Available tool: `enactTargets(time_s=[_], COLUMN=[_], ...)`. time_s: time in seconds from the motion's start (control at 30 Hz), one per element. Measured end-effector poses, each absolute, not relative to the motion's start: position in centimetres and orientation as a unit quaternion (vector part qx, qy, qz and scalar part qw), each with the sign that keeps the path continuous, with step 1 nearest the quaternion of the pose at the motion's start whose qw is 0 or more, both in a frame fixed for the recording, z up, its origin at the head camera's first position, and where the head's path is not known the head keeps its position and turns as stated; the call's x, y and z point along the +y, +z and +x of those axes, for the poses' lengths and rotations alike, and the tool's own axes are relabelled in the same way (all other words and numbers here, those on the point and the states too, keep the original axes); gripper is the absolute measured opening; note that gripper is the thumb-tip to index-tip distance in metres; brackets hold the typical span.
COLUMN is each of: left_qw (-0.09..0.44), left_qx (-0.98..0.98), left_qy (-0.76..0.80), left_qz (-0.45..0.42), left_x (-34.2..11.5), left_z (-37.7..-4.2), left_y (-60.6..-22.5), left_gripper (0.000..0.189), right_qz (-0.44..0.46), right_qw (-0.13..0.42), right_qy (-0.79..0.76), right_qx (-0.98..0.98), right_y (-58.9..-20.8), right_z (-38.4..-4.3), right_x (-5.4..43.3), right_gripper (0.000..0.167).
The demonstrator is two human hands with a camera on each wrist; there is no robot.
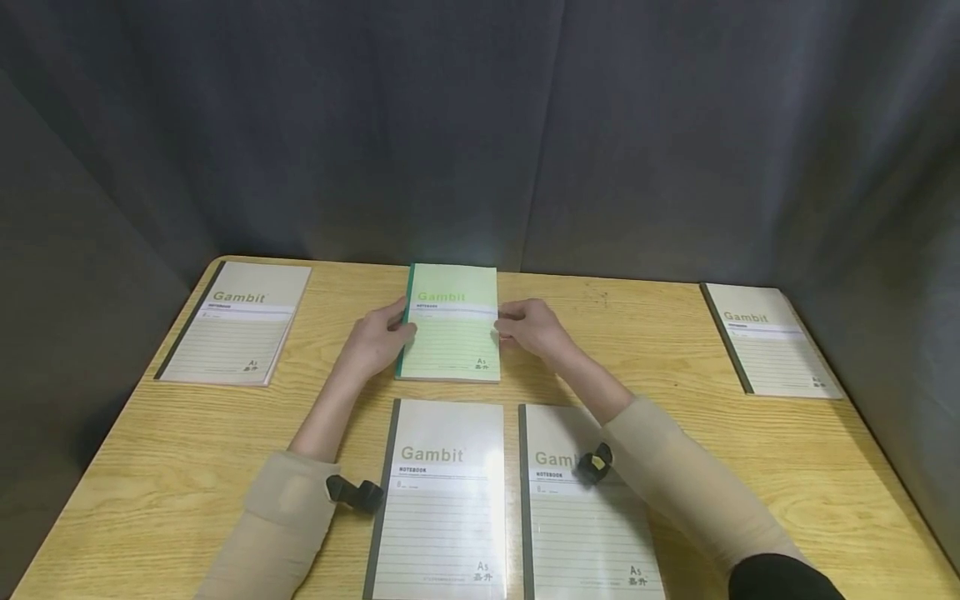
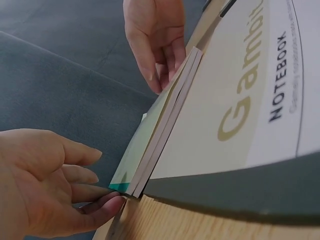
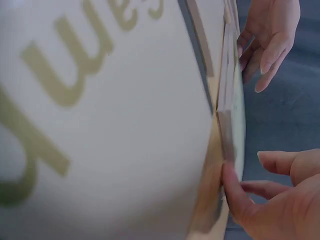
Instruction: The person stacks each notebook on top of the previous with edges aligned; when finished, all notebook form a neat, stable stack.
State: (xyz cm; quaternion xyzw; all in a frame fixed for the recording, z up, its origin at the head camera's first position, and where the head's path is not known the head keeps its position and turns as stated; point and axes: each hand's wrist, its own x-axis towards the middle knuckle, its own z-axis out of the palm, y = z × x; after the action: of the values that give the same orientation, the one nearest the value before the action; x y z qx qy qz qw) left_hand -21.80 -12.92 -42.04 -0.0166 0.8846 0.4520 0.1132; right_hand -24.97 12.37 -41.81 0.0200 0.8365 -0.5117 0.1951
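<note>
Several fingers [image 2: 107, 211] stand apart, touching without clamping: my left hand [image 1: 377, 342] at the teal spine [image 1: 401, 358], my right hand [image 1: 536, 327] opposite, flanking the green Gambit A5 notebook [image 1: 453, 333] near the bench's [image 1: 622, 342] far edge. I judge uneven pressure could skew it toward the nearer grey-spined notebook [image 1: 450, 517].

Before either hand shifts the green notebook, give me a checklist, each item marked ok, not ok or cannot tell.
1. Left hand at the spine side of the green notebook: ok.
2. Right hand at its opposite edge: ok.
3. Cover facing up, title upright in the head view: ok.
4. Gap to the near left notebook: ok, a narrow strip of bare table shows between.
5. Near right notebook unobstructed: not ok, the right sleeve crosses above it.
6. Nothing beneath the green notebook: cannot tell, its edge looks layered in the left wrist view.
</note>
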Motion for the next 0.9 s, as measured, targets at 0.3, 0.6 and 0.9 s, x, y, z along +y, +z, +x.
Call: enactTargets(time_s=[0.3, 0.6, 0.9], left_qw=[0.108, 0.113, 0.127], left_qx=[0.872, 0.861, 0.857], left_qy=[0.477, 0.495, 0.498], left_qz=[-0.031, -0.031, -0.027], left_x=[-13.0, -12.9, -13.0], left_z=[-21.6, -21.6, -21.7], left_y=[-41.6, -41.7, -41.6], left_gripper=[0.060, 0.059, 0.060], right_qz=[0.030, 0.026, 0.027], right_qw=[0.193, 0.205, 0.205], right_qy=[-0.560, -0.595, -0.609], right_qx=[0.805, 0.777, 0.766], right_y=[-40.3, -40.0, -40.1], right_z=[-23.2, -22.7, -22.6], right_x=[11.6, 11.9, 12.2], right_gripper=[0.060, 0.058, 0.055])
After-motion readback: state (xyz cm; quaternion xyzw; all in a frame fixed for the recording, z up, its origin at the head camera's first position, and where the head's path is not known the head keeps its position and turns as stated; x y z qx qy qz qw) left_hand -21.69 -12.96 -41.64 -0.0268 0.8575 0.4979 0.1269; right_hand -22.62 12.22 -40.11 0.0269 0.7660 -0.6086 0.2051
